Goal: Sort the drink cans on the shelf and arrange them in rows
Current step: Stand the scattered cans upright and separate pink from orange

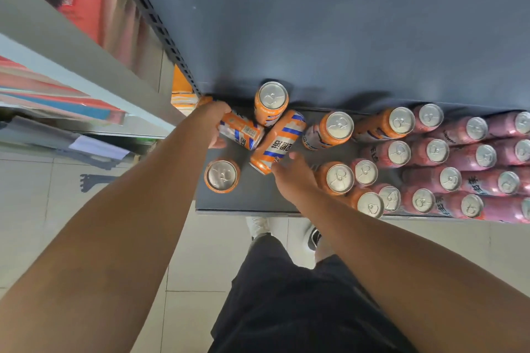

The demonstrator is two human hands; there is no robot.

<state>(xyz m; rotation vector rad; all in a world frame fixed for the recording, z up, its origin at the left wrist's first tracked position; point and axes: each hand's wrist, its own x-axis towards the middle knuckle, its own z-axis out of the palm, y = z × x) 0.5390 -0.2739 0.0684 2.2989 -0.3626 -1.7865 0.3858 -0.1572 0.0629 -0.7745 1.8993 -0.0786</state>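
Note:
On the dark shelf (258, 198) two orange cans lie on their sides. My left hand (213, 120) grips the left lying can (242, 130) at its far end. My right hand (289, 173) touches the lower end of the other lying can (279, 142), fingers spread around it. Upright orange cans stand at the back (271, 102), at the front left (222, 175), and further right (334, 129). Several pink cans (447, 157) stand in rows on the right half of the shelf.
The shelf's front edge (246, 211) runs just beyond my feet on the tiled floor. A perforated upright post (160, 28) bounds the shelf on the left. Beyond it another rack (71, 112) holds colourful packs. The grey back panel (344, 23) rises behind the cans.

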